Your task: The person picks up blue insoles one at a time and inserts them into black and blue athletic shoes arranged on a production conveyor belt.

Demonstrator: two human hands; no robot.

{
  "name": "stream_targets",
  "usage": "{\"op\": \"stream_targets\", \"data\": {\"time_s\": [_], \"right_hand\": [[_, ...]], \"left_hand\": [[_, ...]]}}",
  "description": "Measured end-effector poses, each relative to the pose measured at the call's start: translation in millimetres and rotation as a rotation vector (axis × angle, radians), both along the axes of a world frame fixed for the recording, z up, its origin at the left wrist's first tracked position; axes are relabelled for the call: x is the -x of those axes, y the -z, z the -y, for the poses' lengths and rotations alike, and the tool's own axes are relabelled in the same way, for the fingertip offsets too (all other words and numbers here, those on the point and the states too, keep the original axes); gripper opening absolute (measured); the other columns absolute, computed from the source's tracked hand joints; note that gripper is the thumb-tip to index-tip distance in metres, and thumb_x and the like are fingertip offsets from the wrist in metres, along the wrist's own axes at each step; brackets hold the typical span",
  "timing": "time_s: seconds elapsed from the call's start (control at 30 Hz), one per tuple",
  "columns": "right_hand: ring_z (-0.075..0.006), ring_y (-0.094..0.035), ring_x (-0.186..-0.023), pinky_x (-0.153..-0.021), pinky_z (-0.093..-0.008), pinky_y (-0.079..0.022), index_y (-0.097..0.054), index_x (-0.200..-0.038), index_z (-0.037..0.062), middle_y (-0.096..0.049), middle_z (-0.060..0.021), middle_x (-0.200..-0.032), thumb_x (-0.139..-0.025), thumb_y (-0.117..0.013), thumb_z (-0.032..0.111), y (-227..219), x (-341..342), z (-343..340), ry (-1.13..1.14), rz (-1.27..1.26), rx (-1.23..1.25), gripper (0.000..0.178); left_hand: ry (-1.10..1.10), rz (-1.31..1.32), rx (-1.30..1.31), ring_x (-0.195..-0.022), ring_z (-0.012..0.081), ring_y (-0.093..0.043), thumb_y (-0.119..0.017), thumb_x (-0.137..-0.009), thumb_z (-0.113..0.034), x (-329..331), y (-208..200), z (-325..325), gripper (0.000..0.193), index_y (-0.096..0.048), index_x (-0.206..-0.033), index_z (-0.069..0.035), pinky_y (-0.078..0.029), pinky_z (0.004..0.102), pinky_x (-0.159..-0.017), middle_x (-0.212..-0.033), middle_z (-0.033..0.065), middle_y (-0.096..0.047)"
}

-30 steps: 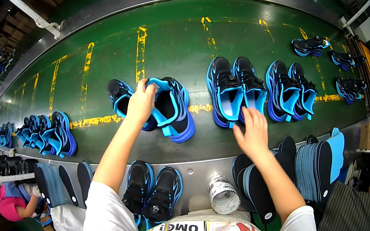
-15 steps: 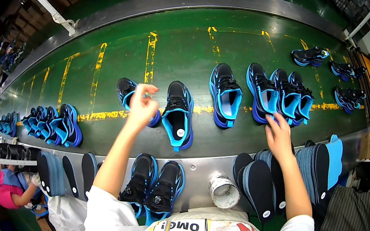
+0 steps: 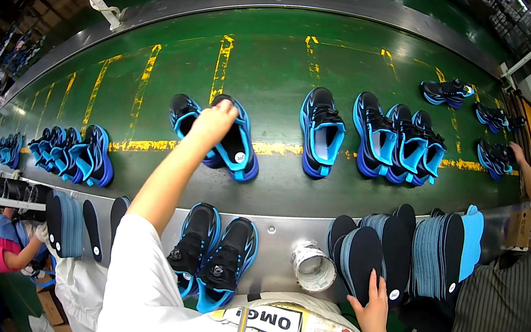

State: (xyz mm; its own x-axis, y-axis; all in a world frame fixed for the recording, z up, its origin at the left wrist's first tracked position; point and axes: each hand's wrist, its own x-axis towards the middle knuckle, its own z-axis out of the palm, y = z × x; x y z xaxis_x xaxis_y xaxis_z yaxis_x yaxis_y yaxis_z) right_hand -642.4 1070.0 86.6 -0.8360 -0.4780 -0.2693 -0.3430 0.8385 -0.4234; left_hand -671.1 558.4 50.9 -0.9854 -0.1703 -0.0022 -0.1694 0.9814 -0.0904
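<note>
On the green work surface, my left hand is closed over the toe end of a black-and-blue sneaker, which has a pale round sticker on the insole inside. Close on its left stands another such sneaker, partly hidden by my hand and forearm. My right hand is at the lower end of a stack of black insoles with blue-grey edges. Its fingers are stretched out along the stack's right side, with the thumb apart; it holds nothing that I can see lifted.
Several sneakers stand right of my left hand, and more at the left. A pair sits near my body, beside a whitish tin. A co-worker's hand touches a sneaker at far right. Further insole stacks stand nearby.
My left hand has taken hold of the sneaker, which has shifted left and away, up against its neighbour. My right hand has drawn back from the sneakers to the insoles. A co-worker's arm has appeared at right.
</note>
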Motion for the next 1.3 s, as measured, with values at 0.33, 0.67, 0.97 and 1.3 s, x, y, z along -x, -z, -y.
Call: {"op": "stream_targets", "data": {"time_s": [0.33,0.67,0.97,1.3], "right_hand": [[-0.0369,-0.045,-0.091,-0.08,-0.0399,-0.038,-0.042,-0.117,-0.0082,-0.041,-0.0265,-0.119,-0.082,-0.049,0.01,-50.3,68.8,2.9,-0.12,-0.239,0.144,0.04],[-0.0258,-0.053,-0.072,-0.068,-0.0335,-0.044,-0.059,-0.063,0.0015,-0.06,-0.0116,-0.096,-0.065,-0.061,0.009,-38.6,164.2,140.8,-0.338,-0.396,0.397,0.008],[-0.027,-0.054,-0.078,-0.073,-0.0338,-0.044,-0.06,-0.068,0.0021,-0.058,-0.015,-0.091,-0.07,-0.055,0.012,66.4,188.7,197.9,-0.501,-0.405,0.107,0.012],[-0.0349,-0.049,-0.094,-0.08,-0.0414,-0.042,-0.053,-0.092,0.0035,-0.049,-0.0226,-0.105,-0.074,-0.058,0.029,55.2,180.7,212.5,-0.438,-0.474,0.075,0.031]], "left_hand": [[0.125,-0.295,-0.463,-0.099,0.0344,-0.048,-0.056,-0.078,-0.034,83.4,-4.1,-91.1,0.054,-0.039,-0.124,-0.011,-0.041,0.0387,-0.085,-0.118,0.0165,-0.045],[-0.408,-0.266,-0.925,-0.079,0.0295,-0.058,-0.047,-0.084,-0.037,141.1,43.2,-137.9,0.039,-0.055,-0.1,-0.002,-0.044,0.0362,-0.07,-0.085,0.016,-0.061],[-0.357,-0.124,-1.405,-0.08,0.011,-0.052,-0.05,-0.084,-0.038,128.5,68.4,-133.2,0.045,-0.057,-0.101,0.003,-0.041,0.0241,-0.072,-0.087,0.0057,-0.06],[-0.466,-0.239,-1.274,-0.08,0.0179,-0.057,-0.054,-0.08,-0.041,115.4,44.7,-147.1,0.056,-0.045,-0.118,0.0,-0.044,0.0278,-0.07,-0.084,0.0132,-0.061]]}}
